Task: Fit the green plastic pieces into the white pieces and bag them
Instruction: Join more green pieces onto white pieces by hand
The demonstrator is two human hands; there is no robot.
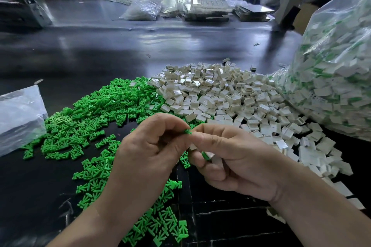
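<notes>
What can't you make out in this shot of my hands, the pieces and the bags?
Head view only.
Green piece: just a tip shows, pinched between left hand and right hand fingers.
White piece in the right hand: mostly covered by curled fingers; count unclear.
Big bag: cut off by the right edge.
Small bag: cut off by the left edge; contents unclear.
Far bench clutter: blurred.

No text is legible here. A small printed label [317,97] on the large clear bag [331,62] at right is too blurred to read.
</notes>
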